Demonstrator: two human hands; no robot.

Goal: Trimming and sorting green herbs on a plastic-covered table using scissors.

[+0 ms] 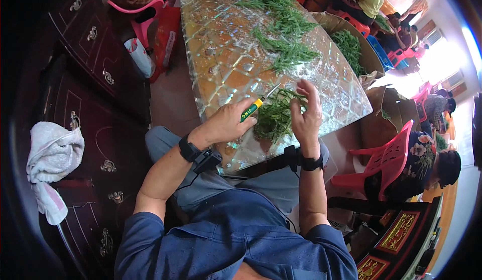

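My left hand [228, 122] is closed round the green and yellow handle of a screwdriver-like tool [252, 109]. Its thin metal shaft points up and to the right, away from me. Just right of it, my right hand [307, 112] is raised with the fingers stretched and the thumb apart; I see nothing in it. Between both hands a pile of green leafy sprigs [276, 118], fern-like, lies at the near end of the table [216, 74]. The right hand's thumb side is close to the sprigs; whether it touches them I cannot tell.
More green sprigs [286, 24] run along the table's far right side, among white powdery specks. A cardboard box [369, 54] of greenery stands to the right, near a pink chair [386, 159] with a person. Dark drawers [85, 104] line the left. Other people sit farther off.
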